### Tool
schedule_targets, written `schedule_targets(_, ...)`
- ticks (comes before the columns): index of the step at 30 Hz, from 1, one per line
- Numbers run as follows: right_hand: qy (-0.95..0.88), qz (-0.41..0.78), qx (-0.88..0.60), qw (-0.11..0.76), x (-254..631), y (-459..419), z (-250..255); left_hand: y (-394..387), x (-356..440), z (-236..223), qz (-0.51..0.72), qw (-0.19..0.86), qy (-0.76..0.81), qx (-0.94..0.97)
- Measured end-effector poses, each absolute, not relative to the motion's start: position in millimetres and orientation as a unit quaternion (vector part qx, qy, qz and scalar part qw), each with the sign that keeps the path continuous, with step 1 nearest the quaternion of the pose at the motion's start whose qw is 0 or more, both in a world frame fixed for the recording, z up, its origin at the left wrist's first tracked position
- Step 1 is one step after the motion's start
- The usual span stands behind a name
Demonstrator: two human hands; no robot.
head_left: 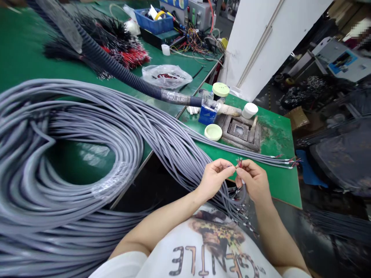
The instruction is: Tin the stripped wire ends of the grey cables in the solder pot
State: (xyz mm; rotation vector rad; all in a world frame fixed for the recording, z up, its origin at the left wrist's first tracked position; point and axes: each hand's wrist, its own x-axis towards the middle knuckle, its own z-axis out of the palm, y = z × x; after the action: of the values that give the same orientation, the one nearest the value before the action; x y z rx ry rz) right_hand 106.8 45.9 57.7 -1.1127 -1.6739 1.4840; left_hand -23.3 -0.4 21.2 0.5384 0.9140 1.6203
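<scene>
My left hand [215, 178] and my right hand [252, 180] meet in front of my chest, above the edge of a green workbench [275, 185]. Between their fingertips they pinch the stripped end of a grey sheathed cable [236, 199], and thin red and dark wires [239, 162] fan upward from it. The cable curves in a small loop below my right hand. Several more grey cables with stripped ends [261, 159] lie on the bench to the right. A huge grey cable coil [84, 154] spreads across the left.
A black corrugated conduit [124, 69] crosses the far bench, near a bundle of black and red wires [124, 54]. A metal-framed device [239, 131], a blue box [208, 115] and white-lidded jars [220, 89] stand on the near bench. A white wall panel [261, 42] rises behind.
</scene>
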Motion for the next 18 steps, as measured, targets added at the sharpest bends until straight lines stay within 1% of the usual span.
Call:
schedule_targets(4, -0.650, 0.551, -0.435, 0.291, 107, 53, 62, 1, -22, 20, 0.689, 0.563, 0.399, 0.222)
schedule_targets(10, -0.666, 0.528, -0.432, 0.300, 103, 64, 64, 12, -15, 17, 0.699, 0.567, 0.388, 0.200)
schedule_targets(14, -0.676, 0.492, -0.445, 0.321, 105, 92, 61, 23, -12, 4, 0.676, 0.557, 0.415, 0.247)
schedule_targets(16, -0.673, 0.485, -0.458, 0.321, 108, 113, 59, 26, -13, -2, 0.659, 0.515, 0.445, 0.320)
schedule_targets(18, -0.670, 0.483, -0.473, 0.306, 111, 137, 58, 27, -18, -8, 0.634, 0.422, 0.477, 0.439)
